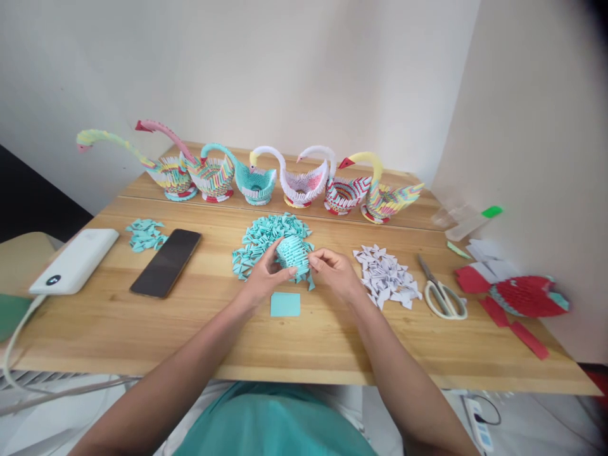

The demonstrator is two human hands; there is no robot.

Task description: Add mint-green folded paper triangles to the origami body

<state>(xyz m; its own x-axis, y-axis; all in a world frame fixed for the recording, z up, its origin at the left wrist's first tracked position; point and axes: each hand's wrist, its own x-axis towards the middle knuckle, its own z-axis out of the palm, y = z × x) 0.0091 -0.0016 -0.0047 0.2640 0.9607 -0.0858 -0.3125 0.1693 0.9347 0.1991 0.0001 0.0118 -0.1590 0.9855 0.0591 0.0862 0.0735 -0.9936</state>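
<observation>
My left hand [270, 273] is wrapped round the left side of a rounded teal model [292, 254] built from interlocked folded-paper pieces. At the model's right edge, the fingers of my right hand [331, 269] are pinched together; whatever lies between the fingertips is hidden. Behind and left of the model spreads a heap of teal folded-paper triangles [266, 234]. A flat teal paper rectangle [285, 304] lies on the wooden table [199, 335], just below my hands. To the right of my right hand is a pile of white folded-paper triangles [386, 275].
Several folded-paper swans [256, 183] line the back. On the left are a white power bank [76, 261], a black phone [166, 263] and a small teal triangle pile [145, 235]. Scissors [444, 294] and a red paper model [527, 296] lie right.
</observation>
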